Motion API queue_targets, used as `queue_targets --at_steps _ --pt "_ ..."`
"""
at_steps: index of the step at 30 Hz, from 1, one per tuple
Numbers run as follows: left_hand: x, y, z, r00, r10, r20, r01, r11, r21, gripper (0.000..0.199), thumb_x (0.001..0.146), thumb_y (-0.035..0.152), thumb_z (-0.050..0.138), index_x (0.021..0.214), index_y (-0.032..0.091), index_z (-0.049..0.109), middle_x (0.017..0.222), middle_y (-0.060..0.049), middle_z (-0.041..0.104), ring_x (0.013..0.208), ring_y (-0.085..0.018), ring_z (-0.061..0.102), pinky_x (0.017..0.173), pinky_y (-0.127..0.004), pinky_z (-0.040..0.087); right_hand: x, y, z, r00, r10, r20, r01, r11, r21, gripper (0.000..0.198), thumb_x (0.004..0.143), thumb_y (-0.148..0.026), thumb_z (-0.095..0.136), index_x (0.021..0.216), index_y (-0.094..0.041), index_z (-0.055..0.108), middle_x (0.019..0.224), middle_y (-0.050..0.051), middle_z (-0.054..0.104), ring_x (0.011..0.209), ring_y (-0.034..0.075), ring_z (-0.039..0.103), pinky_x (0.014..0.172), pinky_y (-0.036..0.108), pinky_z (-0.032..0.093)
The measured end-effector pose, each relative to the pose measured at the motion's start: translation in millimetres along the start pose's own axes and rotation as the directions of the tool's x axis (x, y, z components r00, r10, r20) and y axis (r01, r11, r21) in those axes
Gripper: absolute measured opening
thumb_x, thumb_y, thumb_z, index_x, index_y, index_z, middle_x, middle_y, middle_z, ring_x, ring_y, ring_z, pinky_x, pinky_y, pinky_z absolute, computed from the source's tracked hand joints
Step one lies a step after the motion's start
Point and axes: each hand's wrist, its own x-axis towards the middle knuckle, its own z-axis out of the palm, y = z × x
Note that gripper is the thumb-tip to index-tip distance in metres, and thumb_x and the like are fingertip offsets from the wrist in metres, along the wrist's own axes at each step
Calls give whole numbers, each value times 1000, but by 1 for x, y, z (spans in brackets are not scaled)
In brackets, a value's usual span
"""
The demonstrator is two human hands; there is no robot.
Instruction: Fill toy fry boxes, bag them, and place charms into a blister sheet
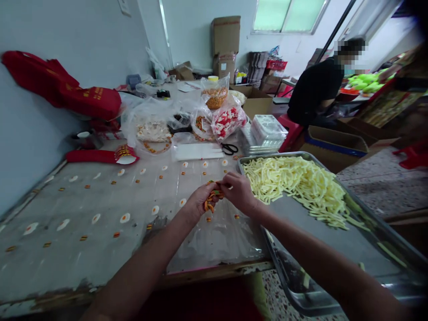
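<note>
My left hand (pixel 199 196) is closed around a handful of small orange pieces (pixel 210 203) with bits of green and red, which resemble the miniature burgers on the table. Against that handful, the fingers of my right hand (pixel 240 189) are pinched together; what they hold, if anything, is hidden. Both hands are above a table (pixel 100 196) covered with clear plastic. Rows of miniature fried eggs (pixel 125 218) and tiny burgers (pixel 117 234) lie across it. Close to my right forearm, a metal tray (pixel 294 214) holds a heap of pale yellow, fry-like strips (pixel 294 178).
Black scissors (pixel 229 149) lie beyond my hands, near stacked clear plastic boxes (pixel 267 129). Behind are a bag of red-and-white pieces (pixel 229 119) and a jar of orange pieces (pixel 216 96). A red roll (pixel 90 156) sits at left. A person (pixel 316 87) sits at the right.
</note>
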Motion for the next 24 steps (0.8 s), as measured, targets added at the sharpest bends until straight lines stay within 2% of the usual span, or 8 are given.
queue_targets --at_steps 3,5,9,12,14,17,19,24 --pt "-2 -5 1 1000 -11 -3 11 998 54 9 79 20 65 83 14 59 65 1 58 36 -2 41 34 -13 25 0 9 -6 960 241 143 -272 926 262 12 73 -30 72 74 -17 71 66 3 67 59 15 59 58 26 47" --pt "-4 -7 -1 999 -27 25 25 995 101 10 80 21 65 84 14 60 65 1 58 36 -2 42 34 -14 26 0 17 -14 910 312 275 -399 840 369 23 69 -37 78 76 -16 72 64 3 68 56 15 59 56 26 47" --pt "-12 -7 -15 997 -58 60 53 996 78 14 81 26 67 83 14 59 67 1 60 38 -2 43 34 -13 26 0 37 -35 890 384 245 -442 858 260 25 66 -38 80 78 -17 75 66 3 71 59 17 62 57 27 47" --pt "-17 -4 -31 999 -38 30 39 999 -17 19 80 28 70 80 15 57 68 1 60 39 -2 43 33 -12 25 15 56 -45 948 316 36 -313 947 -71 13 72 -27 73 80 -18 77 69 2 72 65 18 65 60 26 44" --pt "-20 -3 -40 999 -40 13 41 997 -64 20 80 29 70 79 15 56 66 1 58 39 -2 43 33 -12 25 33 68 -45 981 192 12 -177 926 -334 13 79 -22 66 85 -18 77 79 3 74 74 19 67 66 26 44" --pt "-23 0 -47 999 -32 -24 29 992 -124 18 82 28 69 82 15 57 66 2 58 40 -2 43 33 -12 26 62 79 -35 978 51 204 95 757 -646 18 87 -19 57 90 -17 75 96 8 74 88 21 66 74 28 42" --pt "-26 4 -49 999 5 -36 -11 987 -158 17 82 28 69 83 15 57 68 2 59 40 -2 44 32 -12 27 75 84 -26 937 31 349 236 681 -693 19 89 -18 55 90 -17 74 97 11 72 96 24 63 81 30 41" --pt "-29 25 -49 994 100 -41 -107 961 -257 14 84 25 66 84 15 57 71 1 59 41 -1 43 33 -11 29 75 92 -18 847 61 528 360 665 -654 18 84 -11 58 93 -14 74 87 12 72 93 26 63 84 32 40"
